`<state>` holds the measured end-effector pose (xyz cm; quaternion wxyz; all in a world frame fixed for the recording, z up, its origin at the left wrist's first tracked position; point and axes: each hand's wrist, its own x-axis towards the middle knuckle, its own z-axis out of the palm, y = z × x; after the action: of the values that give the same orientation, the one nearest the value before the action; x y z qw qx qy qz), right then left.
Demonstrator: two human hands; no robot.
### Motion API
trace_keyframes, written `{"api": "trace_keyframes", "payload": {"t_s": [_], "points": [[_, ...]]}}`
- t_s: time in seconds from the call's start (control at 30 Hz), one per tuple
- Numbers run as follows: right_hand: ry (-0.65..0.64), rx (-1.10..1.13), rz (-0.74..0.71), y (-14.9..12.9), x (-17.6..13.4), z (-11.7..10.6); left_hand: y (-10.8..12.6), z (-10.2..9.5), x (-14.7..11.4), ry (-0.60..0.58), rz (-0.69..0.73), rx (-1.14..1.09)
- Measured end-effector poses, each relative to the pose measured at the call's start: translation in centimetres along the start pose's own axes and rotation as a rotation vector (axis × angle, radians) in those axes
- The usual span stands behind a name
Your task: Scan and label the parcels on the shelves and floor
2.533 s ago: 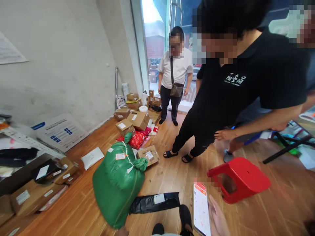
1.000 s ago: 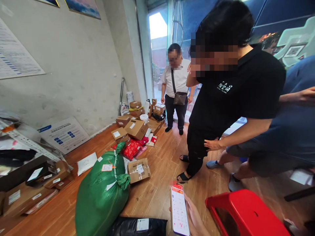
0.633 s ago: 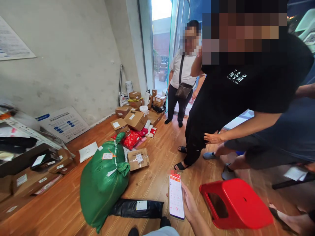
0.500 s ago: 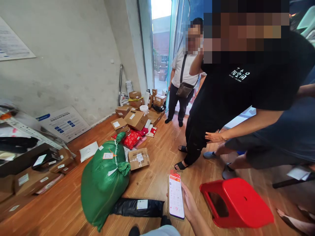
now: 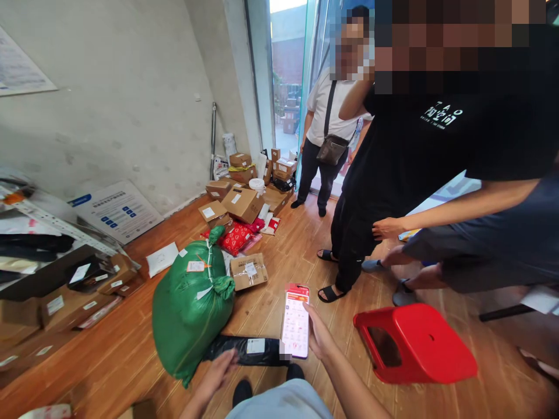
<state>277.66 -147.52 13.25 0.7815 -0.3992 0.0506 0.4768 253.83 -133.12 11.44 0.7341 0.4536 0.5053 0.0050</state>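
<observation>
A lit smartphone point(image 5: 296, 323) is held upright in my right hand point(image 5: 321, 333), with rows of icons and a red band at the top of its screen. My left hand point(image 5: 218, 368) is low in front of me, slightly blurred, its fingers stretched to the right and nothing visible in them. Just beyond that hand lies a long black plastic parcel point(image 5: 236, 351) with a white label, partly behind the phone. A bulging green sack point(image 5: 187, 317), tied and tagged, stands to its left.
Boxes and parcels point(image 5: 242, 203) are heaped near the glass door. A red plastic stool point(image 5: 430, 343) is on my right. Beyond it stands a person in black point(image 5: 419, 151), another in a white shirt point(image 5: 334, 99) by the door. Shelves with boxes point(image 5: 56, 302) line the left.
My left hand has come into view at the bottom. The phone in my right hand has moved slightly left and up. The view has shifted a little.
</observation>
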Motion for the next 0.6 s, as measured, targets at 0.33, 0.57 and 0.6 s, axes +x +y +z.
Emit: {"api": "trace_keyframes", "payload": {"t_s": [0.33,0.57,0.6], "points": [[0.082,-0.056,-0.062,2.6,1.4,5.5,5.3,9.4,-1.5,-0.430,0.025,-0.232],[0.133,-0.096,-0.042,4.3,1.0,6.2,4.3,8.0,-2.4,-0.375,0.106,-0.210],[0.137,-0.099,-0.037,4.5,1.0,6.3,4.1,7.7,-2.4,-0.376,0.107,-0.216]]}}
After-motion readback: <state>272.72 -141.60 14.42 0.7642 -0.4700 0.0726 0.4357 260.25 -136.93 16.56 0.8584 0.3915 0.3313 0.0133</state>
